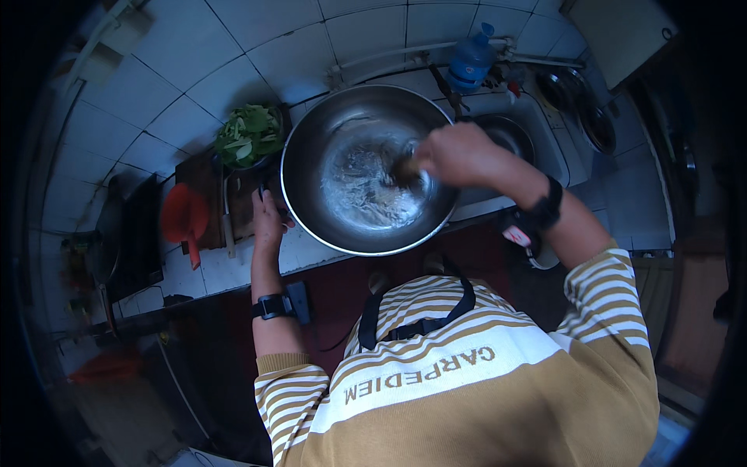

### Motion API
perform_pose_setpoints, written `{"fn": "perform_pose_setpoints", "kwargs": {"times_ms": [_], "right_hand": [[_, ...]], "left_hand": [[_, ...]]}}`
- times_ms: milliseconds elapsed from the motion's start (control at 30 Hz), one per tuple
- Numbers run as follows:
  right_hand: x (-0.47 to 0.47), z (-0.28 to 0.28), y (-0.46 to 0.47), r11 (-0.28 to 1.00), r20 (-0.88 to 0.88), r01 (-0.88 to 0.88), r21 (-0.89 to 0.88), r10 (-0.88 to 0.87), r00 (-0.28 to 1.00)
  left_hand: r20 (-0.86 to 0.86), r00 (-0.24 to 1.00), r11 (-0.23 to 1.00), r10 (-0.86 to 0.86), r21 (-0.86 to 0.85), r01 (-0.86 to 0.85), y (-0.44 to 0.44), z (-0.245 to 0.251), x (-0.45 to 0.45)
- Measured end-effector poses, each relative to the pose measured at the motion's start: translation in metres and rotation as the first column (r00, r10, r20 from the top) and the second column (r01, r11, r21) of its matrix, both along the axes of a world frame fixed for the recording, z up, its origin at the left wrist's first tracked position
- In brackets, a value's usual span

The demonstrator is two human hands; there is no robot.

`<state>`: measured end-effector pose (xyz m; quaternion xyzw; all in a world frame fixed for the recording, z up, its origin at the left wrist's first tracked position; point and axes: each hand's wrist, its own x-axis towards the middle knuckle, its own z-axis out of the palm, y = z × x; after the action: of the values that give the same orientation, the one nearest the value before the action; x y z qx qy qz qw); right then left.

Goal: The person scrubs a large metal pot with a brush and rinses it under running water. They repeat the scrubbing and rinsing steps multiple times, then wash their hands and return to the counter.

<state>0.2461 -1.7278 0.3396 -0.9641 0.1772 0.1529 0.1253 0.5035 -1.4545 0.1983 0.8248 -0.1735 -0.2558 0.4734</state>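
A large metal wok (pixel 306 175) is held tilted over the counter edge and partly over the sink. My left hand (pixel 269 219) grips its dark handle (pixel 262 190) on the left side. Water (pixel 367 201) lies rippled in the bottom of the wok. Inside the right part of the bowl, my right hand (pixel 458 153) is closed around a brown scrubbing brush or similar scrubber (pixel 405 171), blurred by motion. The scrubber's lower end touches the wok's wet inner surface or the water; I cannot tell which.
A white sink (pixel 551 137) on the right holds a dark pan (pixel 508 135). Behind stands a blue plastic water bottle (pixel 470 64). Leafy greens (pixel 250 135) fill a bowl at left, near a knife (pixel 227 225), wooden cutting board (pixel 201 169) and red plastic ladle (pixel 184 216). Pot lids (pixel 596 129) lean far right.
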Motion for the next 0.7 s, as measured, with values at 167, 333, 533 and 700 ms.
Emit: {"fn": "perform_pose_setpoints", "kwargs": {"times_ms": [167, 333, 533, 700], "right_hand": [[0.018, 0.043, 0.072, 0.897, 0.098, -0.361, 0.253, 0.348, 0.932], [0.088, 0.074, 0.086, 0.909, 0.257, -0.362, 0.205, 0.307, 0.916], [0.15, 0.076, 0.037, 0.968, 0.474, -0.19, 0.166, 0.091, 0.876], [0.13, 0.032, -0.027, 0.951, 0.421, 0.169, 0.258, -0.268, 0.867]], "left_hand": [[-0.032, 0.999, 0.999, -0.006, -0.036, 0.005, 0.001, 0.003, -0.002], [-0.244, 0.969, 0.987, -0.042, -0.158, 0.003, 0.009, 0.009, -0.001], [-0.228, 0.973, 0.988, -0.038, -0.156, 0.002, 0.008, 0.018, -0.009], [-0.25, 0.968, 0.988, 0.015, -0.145, -0.053, 0.006, 0.022, -0.01]]}}
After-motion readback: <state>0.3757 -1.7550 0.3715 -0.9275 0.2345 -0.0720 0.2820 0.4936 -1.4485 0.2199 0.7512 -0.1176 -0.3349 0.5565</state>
